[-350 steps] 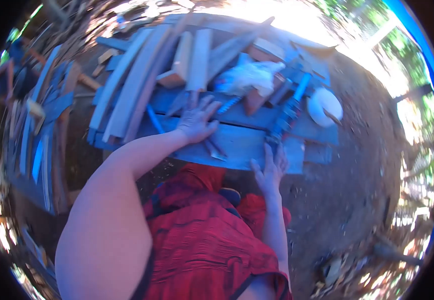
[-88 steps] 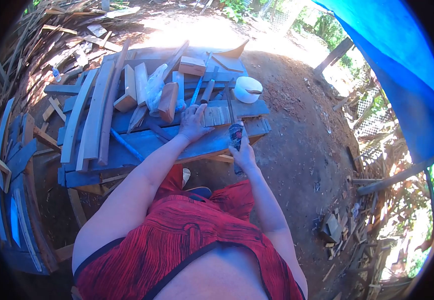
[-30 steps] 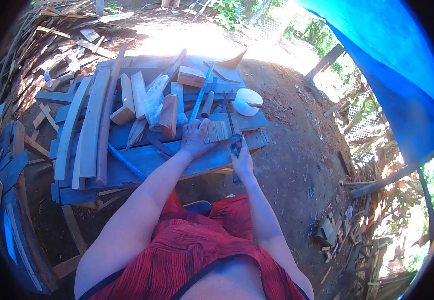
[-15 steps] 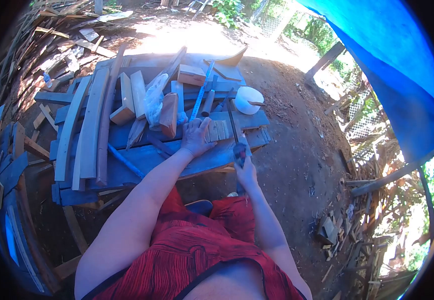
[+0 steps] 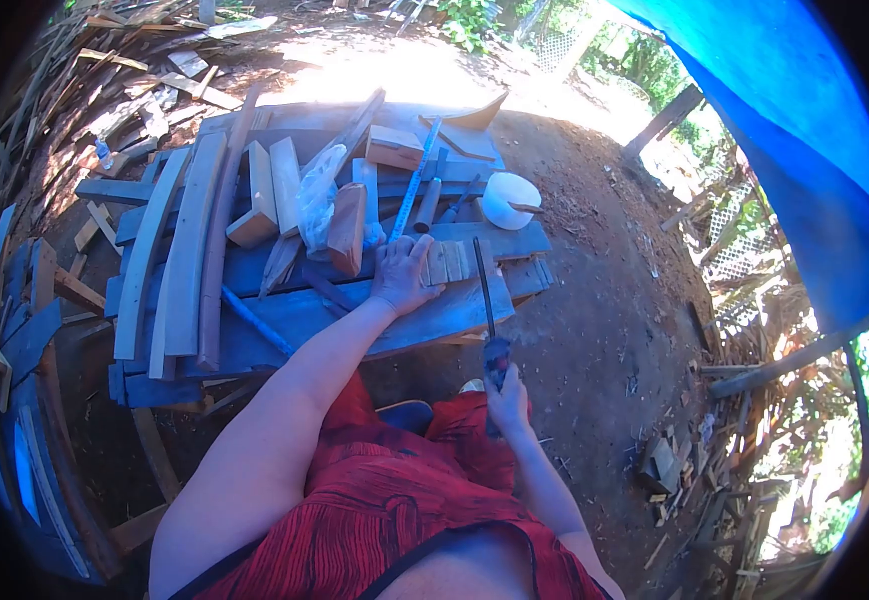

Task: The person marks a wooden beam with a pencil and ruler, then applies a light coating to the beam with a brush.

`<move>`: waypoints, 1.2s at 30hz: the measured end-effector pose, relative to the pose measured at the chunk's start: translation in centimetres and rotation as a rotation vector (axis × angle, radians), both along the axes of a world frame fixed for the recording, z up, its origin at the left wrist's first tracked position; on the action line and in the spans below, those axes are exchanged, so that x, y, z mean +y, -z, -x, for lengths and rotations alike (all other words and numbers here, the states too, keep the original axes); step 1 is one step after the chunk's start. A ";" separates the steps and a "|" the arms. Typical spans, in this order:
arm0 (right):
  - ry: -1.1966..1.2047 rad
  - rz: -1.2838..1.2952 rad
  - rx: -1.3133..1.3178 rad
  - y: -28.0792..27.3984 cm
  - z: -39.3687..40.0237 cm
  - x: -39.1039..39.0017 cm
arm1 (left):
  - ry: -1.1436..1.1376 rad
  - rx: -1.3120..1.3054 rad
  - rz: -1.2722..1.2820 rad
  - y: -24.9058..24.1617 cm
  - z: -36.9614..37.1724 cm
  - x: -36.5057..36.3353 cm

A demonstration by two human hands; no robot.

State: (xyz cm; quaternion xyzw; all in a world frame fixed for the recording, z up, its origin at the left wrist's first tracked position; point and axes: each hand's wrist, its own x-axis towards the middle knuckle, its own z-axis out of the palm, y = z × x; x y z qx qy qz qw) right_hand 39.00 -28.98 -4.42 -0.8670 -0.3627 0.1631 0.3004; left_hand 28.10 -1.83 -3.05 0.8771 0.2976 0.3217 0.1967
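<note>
My left hand (image 5: 404,275) grips the left part of a short wooden block (image 5: 446,262) lying on the plank workbench (image 5: 394,325); cross lines show on its top. My right hand (image 5: 507,400) is closed round the dark handle of a handsaw (image 5: 485,290). Its blade, seen almost edge-on, points away from me and lies at the block's right end. Just beyond my left hand are a blue measuring rule (image 5: 415,180) and a round-handled tool (image 5: 428,205).
A white container (image 5: 509,201) stands at the bench's right corner. Long boards (image 5: 194,240), cut wood blocks (image 5: 346,230) and a clear plastic bag (image 5: 319,195) lie on the left half. Scrap wood (image 5: 144,80) is heaped on the ground, and a blue tarp (image 5: 804,130) hangs at right.
My right hand has drawn the handsaw back toward my body, showing more of its blade. My left hand keeps its place on the block. The whole view has shifted slightly.
</note>
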 end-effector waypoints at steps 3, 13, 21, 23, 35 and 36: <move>-0.018 -0.017 -0.099 -1.4 -1.7 4.6 | -0.003 0.029 0.014 -0.1 -0.1 0.0; -0.063 -0.037 -0.130 -1.0 -2.3 6.3 | -0.014 0.027 0.013 -0.1 -0.1 -0.1; -0.047 0.007 -0.050 -0.1 -0.4 0.7 | 0.004 0.023 0.021 0.0 -0.3 0.1; -0.052 -0.038 -0.118 -0.6 -1.8 4.1 | 0.006 0.032 0.023 -0.1 -0.2 0.2; -0.014 -0.016 -0.065 0.7 -1.2 3.0 | -0.007 0.016 0.015 -0.1 -0.2 0.0; -0.017 -0.015 -0.048 1.4 -0.4 0.7 | -0.003 0.011 0.020 -0.1 -0.2 0.0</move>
